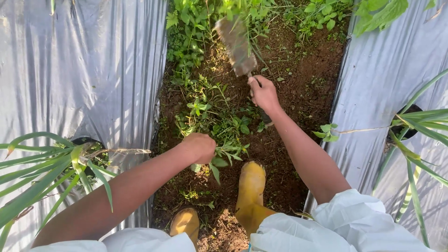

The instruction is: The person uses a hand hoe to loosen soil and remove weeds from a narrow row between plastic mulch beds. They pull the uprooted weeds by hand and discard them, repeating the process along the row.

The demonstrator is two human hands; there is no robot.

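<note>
Mulch sheeting (pixel 84 70): thin plastic film, silvery, glossy, creased. Soil (pixel 308 70): matt, crumbly, rough. Boots (pixel 251 186): yellow rubber, smooth, dirt-smeared. Blade (pixel 237 44): dull, soil-caked metal, blurred. Sleeves (pixel 354 224): white matt cloth.

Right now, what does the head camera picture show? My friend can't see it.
A person's left hand grips a bunch of green weeds while the right hand swings a muddy blade over a strip of brown soil between silver plastic sheets.
</note>
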